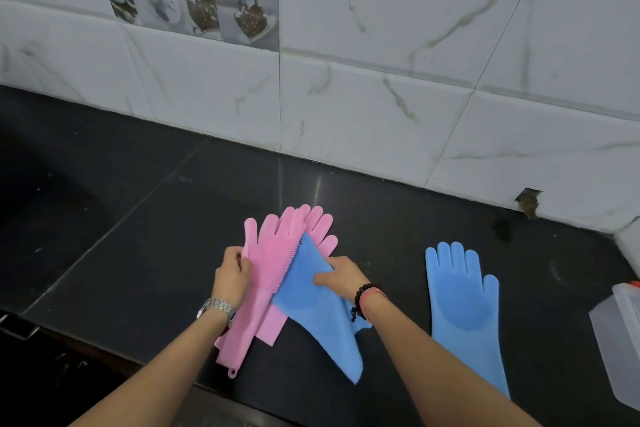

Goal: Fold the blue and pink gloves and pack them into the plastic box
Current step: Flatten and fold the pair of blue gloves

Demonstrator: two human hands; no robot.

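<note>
Head view: on the dark stone desk [138, 236], the left grip [232, 276] pinches the edge of a pink bristled silicone glove [268, 260] stacked on a second pink glove [320, 224], while the right grip [341, 276] presses a blue silicone glove [322, 319] with its fingers, the thumb lying flat on top. Another blue silicone glove [465, 305] lies flat toward the desk's right edge, well apart from the pile. The translucent plastic box [620, 340] stands at the right edge, just beside that glove.

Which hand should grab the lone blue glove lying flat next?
Right. The right hand rests on the folded blue glove, nearest the flat blue glove and the plastic box. The left hand grips the pink gloves, farther away.
</note>
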